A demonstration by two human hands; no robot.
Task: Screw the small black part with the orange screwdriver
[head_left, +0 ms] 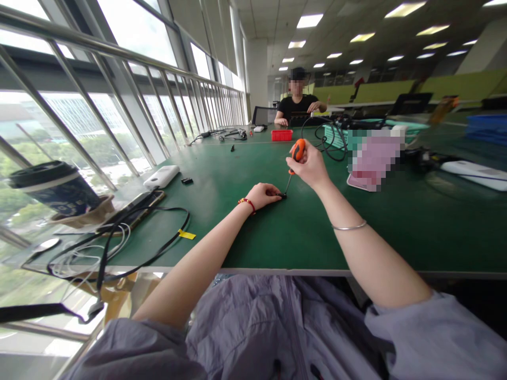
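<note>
My right hand point(310, 166) is closed around the orange and black handle of a screwdriver point(298, 150), which is tilted with its thin shaft pointing down. The screwdriver's tip meets a small black part point(282, 196) on the green table point(253, 237). My left hand point(264, 196) rests low on the table and pinches that black part between its fingertips. The part is too small and too covered by fingers for me to tell its kind.
A paper cup point(55, 190) in a holder, a phone with cables point(119, 227) and a white device point(161, 177) lie at left. Ahead stand a red bin point(281, 135) and a teal basket point(335, 137). A pink phone point(374, 158) lies at right. A person point(299, 103) sits opposite.
</note>
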